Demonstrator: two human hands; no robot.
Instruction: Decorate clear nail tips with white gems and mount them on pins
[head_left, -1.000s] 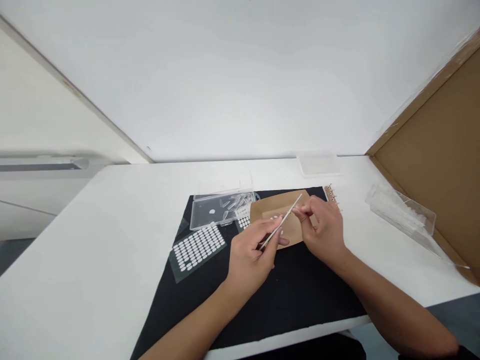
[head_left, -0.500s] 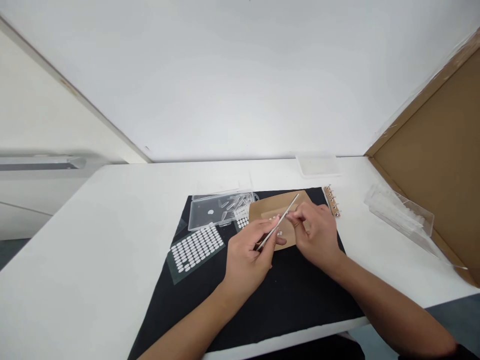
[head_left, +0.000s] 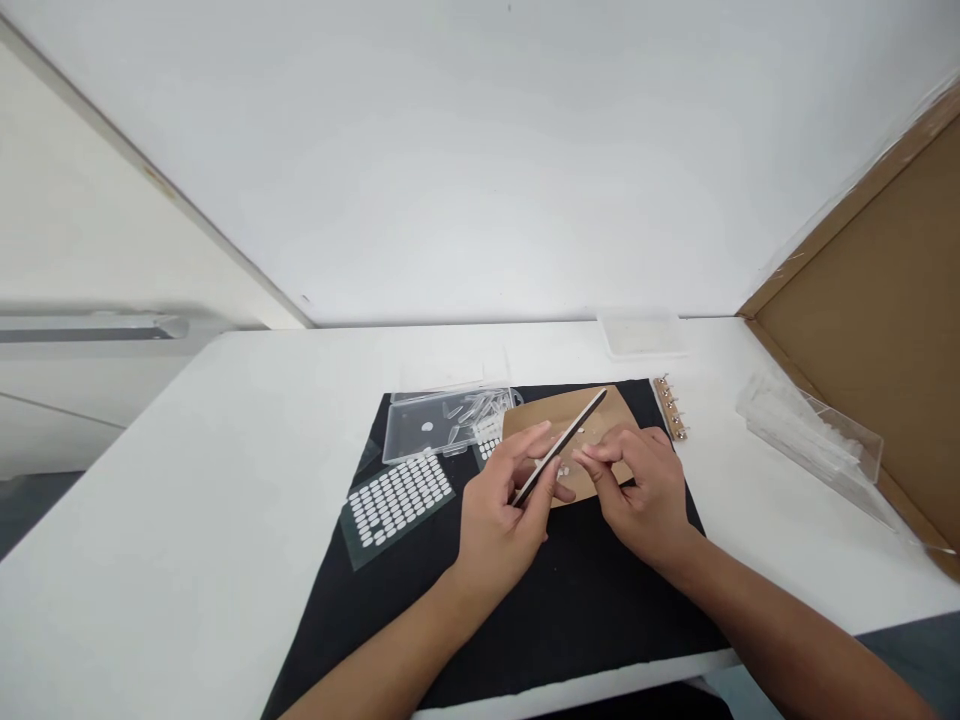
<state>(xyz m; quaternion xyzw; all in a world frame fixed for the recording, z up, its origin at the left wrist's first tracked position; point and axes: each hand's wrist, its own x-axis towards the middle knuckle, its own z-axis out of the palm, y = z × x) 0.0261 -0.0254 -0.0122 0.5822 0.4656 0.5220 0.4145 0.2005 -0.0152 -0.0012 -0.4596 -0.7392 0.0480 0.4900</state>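
Head view: my left hand (head_left: 493, 492) grips a slim, straight strip (head_left: 566, 440), dark-faced with a pale edge, slanting above a brown sheet (head_left: 609, 412). My right hand (head_left: 646, 490) pinches thumb to finger near the strip; whether it holds anything, I cannot tell. Matte black cloth (head_left: 577, 610) lies beneath the sheet.

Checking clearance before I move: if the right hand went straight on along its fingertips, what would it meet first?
The right hand would probably meet the thin strip held in the left hand first, though depth is unclear; it might pass below.
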